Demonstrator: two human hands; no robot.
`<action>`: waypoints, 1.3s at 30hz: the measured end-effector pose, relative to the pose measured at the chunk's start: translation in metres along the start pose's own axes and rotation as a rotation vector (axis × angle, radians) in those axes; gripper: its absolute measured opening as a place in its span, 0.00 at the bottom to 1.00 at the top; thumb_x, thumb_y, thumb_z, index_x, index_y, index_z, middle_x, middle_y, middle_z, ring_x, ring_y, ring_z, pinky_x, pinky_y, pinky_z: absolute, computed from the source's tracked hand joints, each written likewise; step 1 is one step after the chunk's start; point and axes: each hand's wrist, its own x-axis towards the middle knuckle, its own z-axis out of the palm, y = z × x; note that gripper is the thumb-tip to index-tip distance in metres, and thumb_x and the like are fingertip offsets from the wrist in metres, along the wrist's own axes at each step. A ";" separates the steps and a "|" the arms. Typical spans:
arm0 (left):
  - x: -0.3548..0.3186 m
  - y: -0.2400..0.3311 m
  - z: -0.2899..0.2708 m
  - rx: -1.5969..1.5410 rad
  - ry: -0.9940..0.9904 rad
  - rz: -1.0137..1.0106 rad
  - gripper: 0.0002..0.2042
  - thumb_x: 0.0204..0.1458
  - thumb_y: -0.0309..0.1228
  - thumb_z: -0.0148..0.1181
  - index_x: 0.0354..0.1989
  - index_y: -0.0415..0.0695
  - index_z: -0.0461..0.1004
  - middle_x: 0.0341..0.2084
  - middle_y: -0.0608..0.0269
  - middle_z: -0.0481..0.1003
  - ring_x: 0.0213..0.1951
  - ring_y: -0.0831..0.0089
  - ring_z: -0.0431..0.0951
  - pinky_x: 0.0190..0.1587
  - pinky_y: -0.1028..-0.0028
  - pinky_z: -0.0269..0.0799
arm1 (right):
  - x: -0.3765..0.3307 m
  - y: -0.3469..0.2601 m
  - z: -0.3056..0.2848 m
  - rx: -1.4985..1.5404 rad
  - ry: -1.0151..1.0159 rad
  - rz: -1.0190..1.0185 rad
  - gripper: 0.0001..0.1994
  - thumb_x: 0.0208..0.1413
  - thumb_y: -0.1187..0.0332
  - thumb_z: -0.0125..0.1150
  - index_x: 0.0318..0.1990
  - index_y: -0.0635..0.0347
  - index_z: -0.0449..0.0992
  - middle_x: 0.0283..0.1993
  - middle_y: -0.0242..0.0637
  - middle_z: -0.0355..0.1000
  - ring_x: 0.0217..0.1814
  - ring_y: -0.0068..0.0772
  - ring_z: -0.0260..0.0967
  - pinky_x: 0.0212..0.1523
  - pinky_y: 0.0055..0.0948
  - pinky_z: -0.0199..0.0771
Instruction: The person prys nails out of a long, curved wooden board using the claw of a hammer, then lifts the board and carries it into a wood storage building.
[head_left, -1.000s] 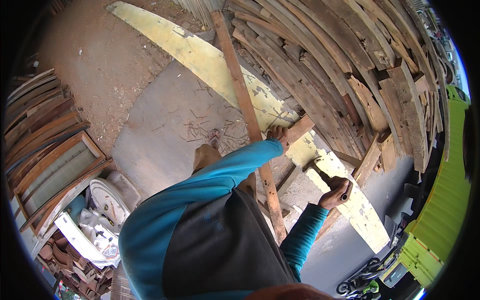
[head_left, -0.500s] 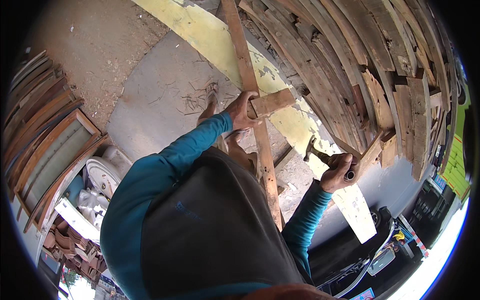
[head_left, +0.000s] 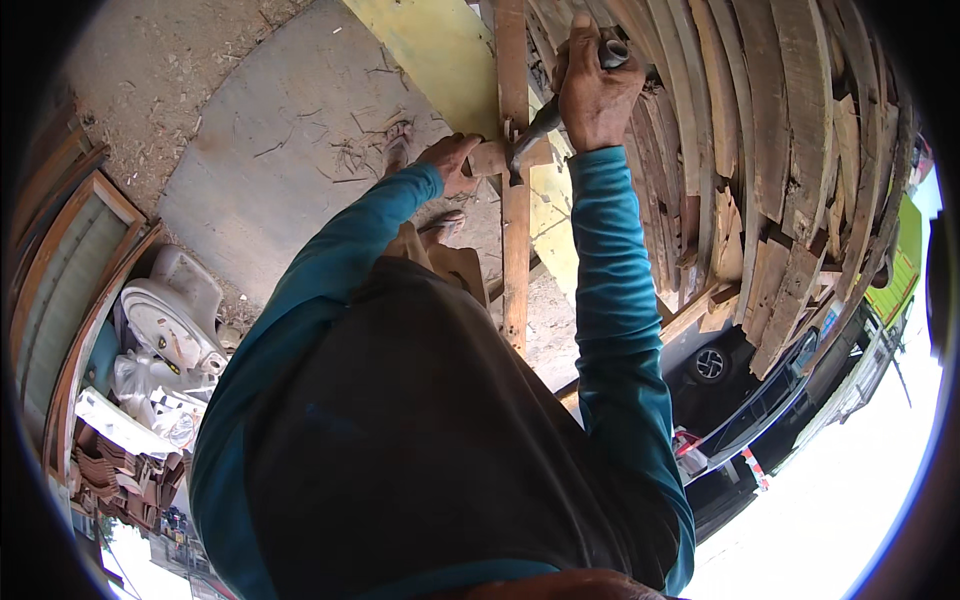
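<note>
My right hand (head_left: 600,95) is wrapped round the handle of a hammer (head_left: 540,127). Its metal head is over the crossing of two pieces of wood; whether it touches them I cannot tell. One piece is a long brown plank (head_left: 515,225) running away from me. The other is a short wooden block (head_left: 487,158) lying across it. Left of the crossing, my left hand (head_left: 450,162) grips the block's left end, its fingers closed on the wood. Something small and thin, perhaps a nail, stands by the hammer head.
A large stack of old boards (head_left: 770,130) rises on the right. Under the plank lies a yellow board (head_left: 440,50) with peeling paint. Bits of debris lie on a grey sheet (head_left: 270,150) by my feet. To the left are wooden frames (head_left: 75,250) and a white toilet (head_left: 175,300).
My right hand has swung the hammer forward and left, bringing its head over the crossing. My left hand has shifted from beside the plank to the block's left end. The view has turned.
</note>
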 end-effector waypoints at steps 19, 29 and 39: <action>0.013 0.003 0.046 0.165 -0.109 -0.114 0.40 0.38 0.42 0.74 0.60 0.44 0.62 0.50 0.41 0.70 0.49 0.46 0.76 0.46 0.52 0.75 | -0.016 -0.022 0.045 -0.088 -0.110 -0.049 0.22 0.57 0.55 0.68 0.24 0.64 0.70 0.16 0.36 0.59 0.18 0.28 0.55 0.22 0.31 0.61; 0.009 0.019 0.020 0.266 -0.148 -0.142 0.37 0.40 0.42 0.73 0.58 0.42 0.64 0.51 0.44 0.71 0.49 0.49 0.76 0.50 0.57 0.75 | -0.021 -0.012 0.048 -0.038 -0.041 -0.154 0.15 0.48 0.56 0.66 0.24 0.59 0.75 0.16 0.40 0.70 0.20 0.45 0.72 0.23 0.39 0.71; 0.031 0.047 0.011 0.315 -0.130 -0.181 0.34 0.42 0.43 0.72 0.56 0.40 0.66 0.52 0.47 0.72 0.50 0.52 0.77 0.53 0.62 0.75 | -0.176 0.036 -0.069 0.245 -0.167 -0.705 0.10 0.37 0.73 0.67 0.19 0.52 0.68 0.18 0.28 0.65 0.20 0.34 0.66 0.23 0.35 0.64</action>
